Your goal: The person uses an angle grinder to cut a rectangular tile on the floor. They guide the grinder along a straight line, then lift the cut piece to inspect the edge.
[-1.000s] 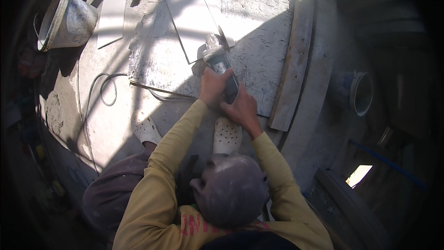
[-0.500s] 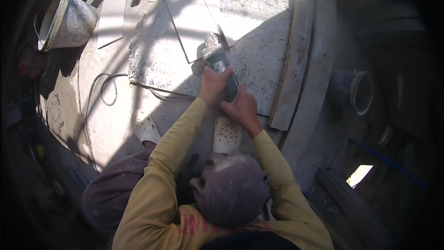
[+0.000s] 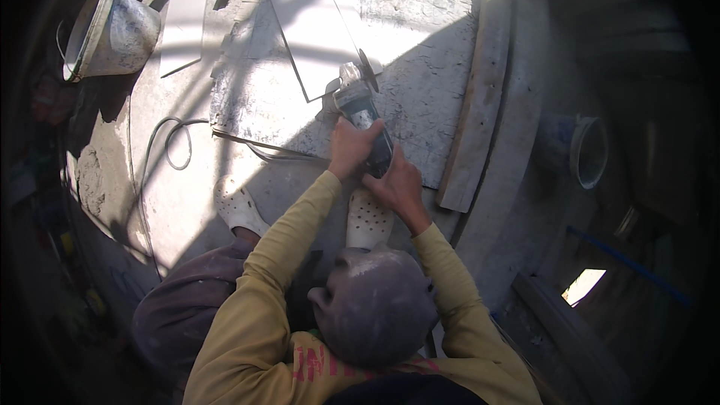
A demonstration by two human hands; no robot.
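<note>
Both my hands grip an angle grinder (image 3: pixel 363 111), its head pointing away from me. My left hand (image 3: pixel 351 146) wraps the body just behind the head, while my right hand (image 3: pixel 399 184) closes round the rear end. The thin cutting disc (image 3: pixel 368 71) is on the right side of the head, at the near right corner of a white tile (image 3: pixel 304 34). Whether the disc touches the tile I cannot tell. Under the tile is a worn, pale board (image 3: pixel 420 67).
A wooden plank (image 3: pixel 480 105) runs along the board's right side. To the left are a dirty bucket (image 3: pixel 124 34), a cut piece of tile (image 3: pixel 185 26) and a looped grey cable (image 3: pixel 178 142). Another bucket (image 3: pixel 589 151) stands in shade at right. My shoes (image 3: pixel 369 217) are close to the board.
The grinder and both hands have shifted slightly right and toward me. The disc now shows more fully beside the tile's near corner.
</note>
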